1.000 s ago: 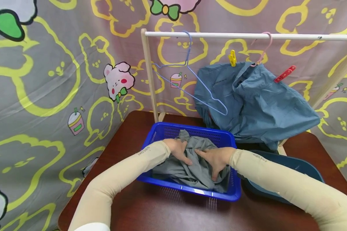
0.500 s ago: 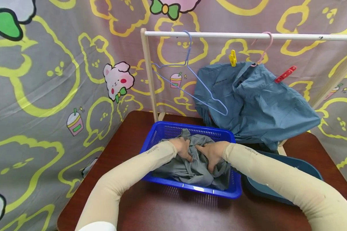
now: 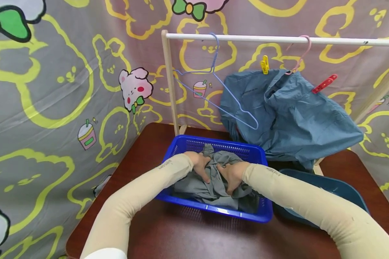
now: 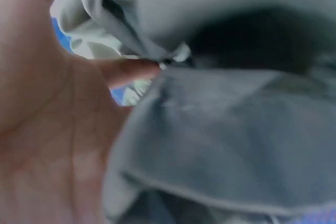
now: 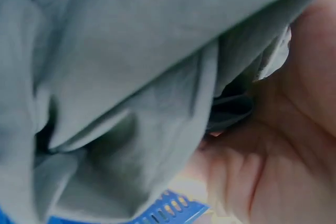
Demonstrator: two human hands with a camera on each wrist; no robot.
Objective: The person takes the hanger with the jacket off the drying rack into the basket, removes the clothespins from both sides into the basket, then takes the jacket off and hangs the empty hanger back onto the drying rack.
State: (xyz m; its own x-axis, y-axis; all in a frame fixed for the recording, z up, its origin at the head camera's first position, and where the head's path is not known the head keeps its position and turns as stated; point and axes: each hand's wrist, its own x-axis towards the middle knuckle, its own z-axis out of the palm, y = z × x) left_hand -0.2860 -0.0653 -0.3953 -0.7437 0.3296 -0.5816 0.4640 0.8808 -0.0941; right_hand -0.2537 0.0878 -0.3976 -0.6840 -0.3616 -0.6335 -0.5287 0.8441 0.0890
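A crumpled grey garment [image 3: 192, 187] lies in a blue perforated plastic basket [image 3: 210, 208] in the head view. My left hand [image 3: 198, 166] grips its left part, fingers sunk into the folds. From the other side my right hand [image 3: 232, 175] holds bunched cloth, its fingers partly covered. In the left wrist view, a finger [image 4: 131, 71] passes behind a fold of the grey garment [image 4: 220, 145] beside my palm. The right wrist view has cloth [image 5: 136, 77] draped against my palm, hiding most fingers, with the basket's slotted wall [image 5: 176, 208] below.
Behind the basket stands a rack with a white bar [image 3: 259, 38]. A blue hanger [image 3: 235, 95] hangs bare on it. Right of that, a blue garment [image 3: 301, 115] hangs from a pink hanger [image 3: 306, 48], with yellow [image 3: 264, 64] and red clips [image 3: 325, 83]. A dark blue basin [image 3: 343, 190] stands at right.
My right hand has shifted left and upward, closer to the left hand, gathering the grey cloth between them. The left hand moved slightly right, then back. The basket stays in place.
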